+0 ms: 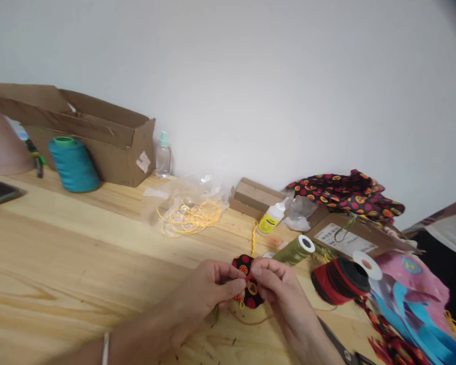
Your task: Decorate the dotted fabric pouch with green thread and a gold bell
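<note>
My left hand and my right hand meet low in the middle of the wooden table. Both pinch a small black fabric piece with red and orange dots. A yellow cord runs up from that piece toward a small glue bottle with a yellow label. A spool of olive thread lies on its side just right of my right hand. Beyond it sits a roll of red and black ribbon.
An open cardboard box stands at the back left with a teal thread cone in front. A clear bottle, a plastic bag with yellow cord, small cartons, dotted fabric and blue ribbons crowd the right.
</note>
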Demonstrator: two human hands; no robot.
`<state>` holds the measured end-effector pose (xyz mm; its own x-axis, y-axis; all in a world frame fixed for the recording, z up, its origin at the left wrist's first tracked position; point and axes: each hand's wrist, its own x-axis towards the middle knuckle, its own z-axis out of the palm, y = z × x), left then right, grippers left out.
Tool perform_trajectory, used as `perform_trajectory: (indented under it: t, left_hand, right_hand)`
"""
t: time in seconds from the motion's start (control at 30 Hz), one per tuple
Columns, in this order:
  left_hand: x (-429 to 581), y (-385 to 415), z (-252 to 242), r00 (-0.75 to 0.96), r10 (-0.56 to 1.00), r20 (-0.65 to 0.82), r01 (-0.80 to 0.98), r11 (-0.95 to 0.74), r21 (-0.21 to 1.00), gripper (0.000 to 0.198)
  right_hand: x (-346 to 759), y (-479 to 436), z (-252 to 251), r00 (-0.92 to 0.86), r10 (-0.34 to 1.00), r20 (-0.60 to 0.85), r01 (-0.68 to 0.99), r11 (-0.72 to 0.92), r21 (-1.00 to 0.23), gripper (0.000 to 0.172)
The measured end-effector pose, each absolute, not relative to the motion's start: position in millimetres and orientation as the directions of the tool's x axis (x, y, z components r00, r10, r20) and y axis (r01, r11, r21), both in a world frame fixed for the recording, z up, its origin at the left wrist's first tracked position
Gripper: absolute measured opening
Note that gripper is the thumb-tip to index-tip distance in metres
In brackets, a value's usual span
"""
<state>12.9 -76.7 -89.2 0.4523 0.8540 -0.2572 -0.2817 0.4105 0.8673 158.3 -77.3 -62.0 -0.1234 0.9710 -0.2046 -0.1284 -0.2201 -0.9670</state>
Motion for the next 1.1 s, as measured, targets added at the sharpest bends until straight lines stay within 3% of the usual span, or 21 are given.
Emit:
perform_trajectory:
  t: [0.3,0.4,0.57,0.67,0.77,0.9,1.1]
  left_hand:
    - [13.9,-74.7,-91.4,0.432,0.859,-0.275,-0.331,0.434,0.838,0.024]
    - [13.2,-74.8,-89.7,0.454,0.839,-0.3,-0.315,0.466,0.827,0.023]
    - [14.7,-75.9,-88.0,0.436,0.82,-0.37,-0.317,0.525,0.79,0.026]
    - [15.5,-76.1,-87.8,0.448,0.821,-0.355,-0.307,0.514,0.801,0.026]
    - [15.3,-75.7,-88.8,0.463,0.818,-0.341,-0.282,0.501,0.818,0.027]
    - [15.4,-74.9,-90.6,0.466,0.817,-0.339,-0.294,0.504,0.812,0.026]
    - [17.2,-74.3,-91.1,0.445,0.82,-0.361,-0.337,0.527,0.78,0.026]
  right_hand:
    - [149.6,-83.5,-85.0,-0.2,0.95,-0.24,-0.536,-0.311,-0.785,0.013]
    - [151.9,-83.4,-85.0,-0.197,0.952,-0.236,-0.462,-0.302,-0.834,0.017]
    - [157.7,-82.0,-82.2,-0.107,0.986,-0.128,-0.148,-0.143,-0.979,0.027]
    - [157.0,-82.1,-79.9,-0.076,0.995,-0.069,0.041,-0.066,-0.997,0.025]
    - [156.1,-83.5,-78.1,-0.059,0.998,-0.03,0.122,-0.023,-0.992,0.022]
    - [157.6,-84.6,-78.1,-0.059,0.998,-0.014,0.029,-0.013,-0.999,0.02]
    - [155.0,-83.5,-87.3,-0.047,0.982,-0.182,-0.289,-0.188,-0.939,0.019]
